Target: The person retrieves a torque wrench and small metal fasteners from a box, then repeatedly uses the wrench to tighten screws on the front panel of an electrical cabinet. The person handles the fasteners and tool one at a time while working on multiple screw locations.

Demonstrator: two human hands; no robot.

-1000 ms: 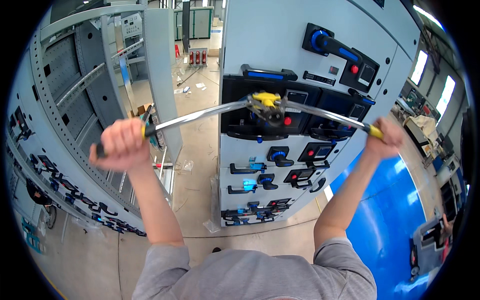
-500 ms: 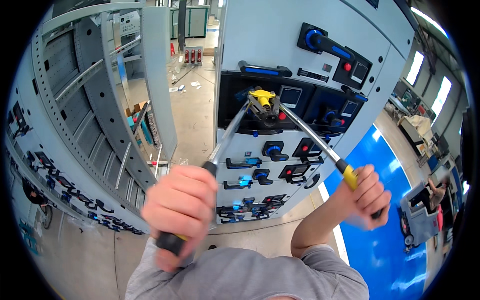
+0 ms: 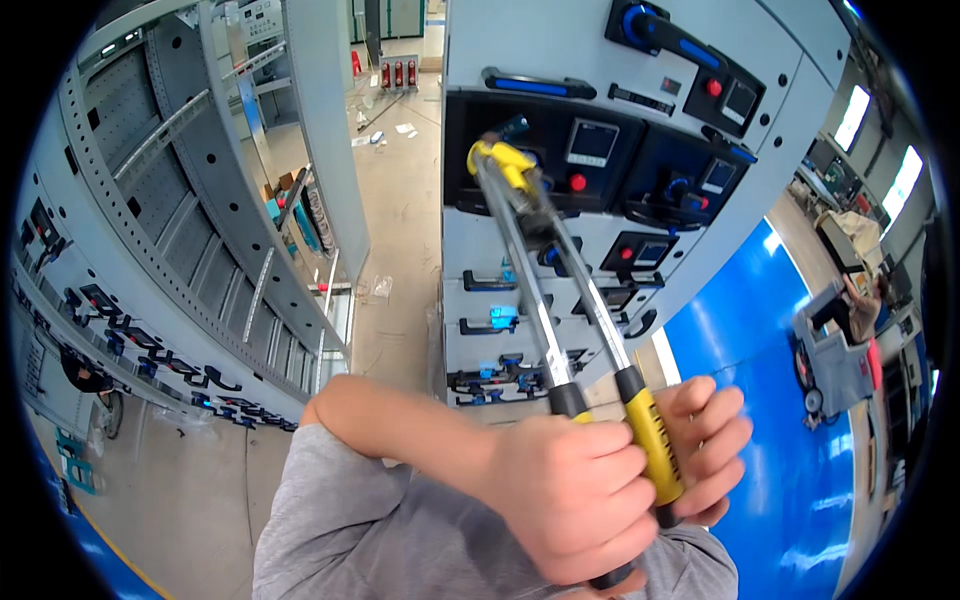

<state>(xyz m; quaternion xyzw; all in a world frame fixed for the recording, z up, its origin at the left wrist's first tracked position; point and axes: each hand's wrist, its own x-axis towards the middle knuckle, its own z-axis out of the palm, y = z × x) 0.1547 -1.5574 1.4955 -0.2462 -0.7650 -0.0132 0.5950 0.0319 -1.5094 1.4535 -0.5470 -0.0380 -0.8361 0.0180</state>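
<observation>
A long-handled hand riveter [image 3: 530, 295] with a yellow head, two silver arms and yellow-and-black grips stretches from my body toward the switchgear cabinet. Its arms lie close together, almost parallel. My left hand [image 3: 575, 490] is closed round the left grip, in front of my chest. Loosely curled about the right grip is my right hand [image 3: 708, 450], its fingers slightly apart. The yellow head stands before the black switch panel [image 3: 545, 130], blurred; from this view I cannot tell whether it touches the panel.
Below and above the panel the grey cabinet carries handles, red buttons and a rotary switch [image 3: 660, 30]. An open metal frame [image 3: 180, 200] stands on the left. Blue flooring [image 3: 740, 340] runs along the right, with a seated person [image 3: 862, 305] beside a grey machine [image 3: 835, 355].
My hands have come together, swinging the riveter's spread arms nearly parallel. My left hand crossed to the right. The tool's head shifted slightly left and up in view as the camera moved.
</observation>
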